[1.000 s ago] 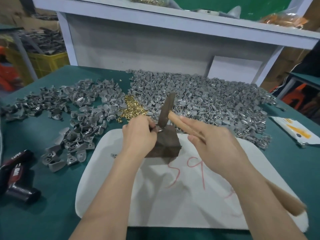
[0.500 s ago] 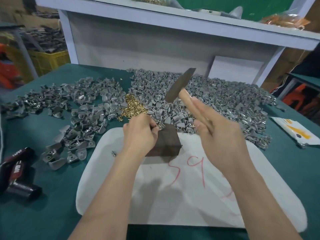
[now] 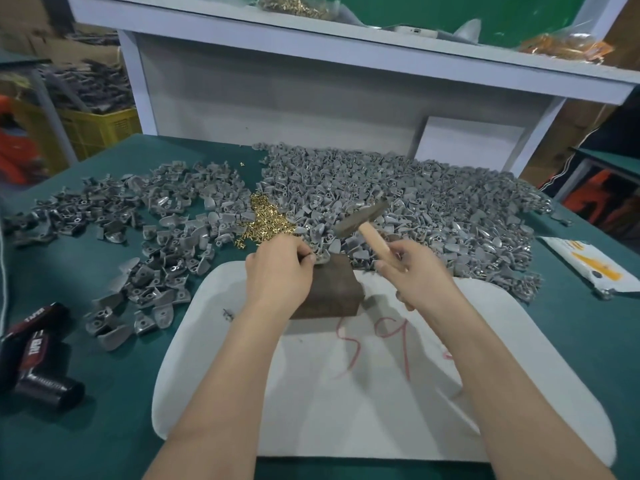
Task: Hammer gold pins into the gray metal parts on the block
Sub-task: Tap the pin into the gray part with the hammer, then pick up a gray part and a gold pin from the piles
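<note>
The gray metal parts (image 3: 433, 188) look matt, the gold pins (image 3: 268, 218) shiny, the hammer handle (image 3: 375, 242) smooth wood.

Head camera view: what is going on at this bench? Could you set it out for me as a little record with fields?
left hand: pinches a gray part on top of the block
right hand: grips the hammer by its wooden handle
hammer head: tilted, up off the gray part
gold pins: loose heap just behind the left hand
spare gray parts: large pile behind the block, a thinner spread to the left
block stands on: white mat on the green table
</note>
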A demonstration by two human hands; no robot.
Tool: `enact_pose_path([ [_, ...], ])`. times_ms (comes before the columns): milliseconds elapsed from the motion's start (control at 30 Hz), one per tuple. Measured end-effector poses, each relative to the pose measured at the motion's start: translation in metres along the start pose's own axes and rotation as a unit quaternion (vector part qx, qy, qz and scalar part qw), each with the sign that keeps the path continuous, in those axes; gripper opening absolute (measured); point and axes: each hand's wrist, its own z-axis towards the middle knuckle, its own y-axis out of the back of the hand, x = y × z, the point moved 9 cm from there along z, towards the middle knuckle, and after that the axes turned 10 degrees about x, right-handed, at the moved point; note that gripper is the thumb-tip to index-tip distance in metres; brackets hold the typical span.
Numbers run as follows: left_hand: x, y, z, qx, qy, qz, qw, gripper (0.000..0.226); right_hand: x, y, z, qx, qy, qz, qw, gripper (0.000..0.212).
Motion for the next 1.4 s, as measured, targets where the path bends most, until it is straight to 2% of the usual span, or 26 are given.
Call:
enact_pose_path([
  [67, 0.001, 0.001, 0.0, -0.003, 0.0, -0.005, 1.0, 0.013, -0.007, -0.005, 0.005, 0.022, -0.019, -0.019, 0.999, 0.023],
  [167, 0.0, 0.001, 0.0, -0.006, -0.004, -0.009, 1.0, 0.012, -0.005, -0.004, 0.004, 0.018, -0.03, -0.134, 0.99, 0.025],
  [267, -0.001, 0.002, 0.0, -0.007, -0.016, -0.021, 1.0, 0.012, 0.017, 0.008, -0.004, -0.061, 0.015, -0.152, 0.986, 0.042],
  [333, -0.004, 0.003, 0.001, -0.014, -0.037, -0.038, 0.998, 0.012, 0.046, 0.006, -0.009, -0.082, 0.088, -0.122, 0.985, 0.045],
  [400, -0.008, 0.004, 0.001, -0.026, -0.069, -0.055, 0.996, 0.01, 0.072, -0.015, -0.005, -0.004, 0.128, -0.055, 0.99, 0.034],
  [467, -0.01, 0.009, 0.001, -0.049, -0.091, -0.07, 0.992, 0.012, 0.09, -0.039, 0.001, 0.078, 0.136, 0.027, 0.987, 0.014],
  [533, -0.007, 0.019, 0.0, -0.094, -0.096, -0.099, 0.986, 0.021, 0.1, -0.031, 0.015, 0.035, 0.136, 0.099, 0.985, 0.008],
  [600, 0.002, 0.031, -0.002, -0.149, -0.079, -0.157, 0.973, 0.028, 0.098, 0.0, 0.032, -0.079, 0.11, 0.147, 0.98, 0.023],
  [633, 0.007, 0.036, -0.004, -0.174, -0.064, -0.189, 0.964, 0.028, 0.093, 0.012, 0.043, -0.116, 0.075, 0.146, 0.98, 0.041],
  [667, 0.013, 0.039, -0.005, -0.195, -0.048, -0.221, 0.954, 0.026, 0.088, 0.017, 0.055, -0.118, 0.024, 0.1, 0.988, 0.058],
  [733, 0.023, 0.044, -0.007, -0.227, -0.021, -0.285, 0.931, 0.02, 0.091, 0.007, 0.069, -0.079, -0.033, -0.049, 0.995, 0.075],
  [767, 0.028, 0.047, -0.008, -0.244, -0.009, -0.314, 0.917, 0.017, 0.103, -0.007, 0.071, -0.062, -0.002, -0.109, 0.992, 0.073],
  [867, 0.048, 0.051, -0.012, -0.291, 0.027, -0.403, 0.867, 0.017, 0.158, -0.076, 0.063, 0.023, 0.2, -0.149, 0.968, 0.044],
  [900, 0.054, 0.052, -0.014, -0.303, 0.038, -0.43, 0.85, 0.018, 0.17, -0.102, 0.059, 0.069, 0.232, -0.167, 0.956, 0.036],
  [1000, 0.065, 0.054, -0.018, -0.328, 0.061, -0.474, 0.815, 0.025, 0.188, -0.168, 0.057, 0.189, 0.259, -0.29, 0.902, 0.028],
  [1033, 0.068, 0.054, -0.019, -0.335, 0.069, -0.478, 0.809, 0.025, 0.189, -0.178, 0.059, 0.209, 0.25, -0.303, 0.896, 0.024],
  [1267, 0.076, 0.045, -0.014, -0.314, 0.093, -0.509, 0.796, 0.024, 0.19, -0.178, 0.075, 0.191, 0.199, -0.237, 0.931, 0.016],
  [1333, 0.076, 0.045, -0.012, -0.314, 0.085, -0.511, 0.795, 0.025, 0.187, -0.162, 0.078, 0.157, 0.189, -0.165, 0.955, 0.016],
  [1400, 0.075, 0.044, -0.009, -0.308, 0.069, -0.511, 0.799, 0.026, 0.18, -0.137, 0.076, 0.139, 0.168, -0.013, 0.976, 0.02],
])
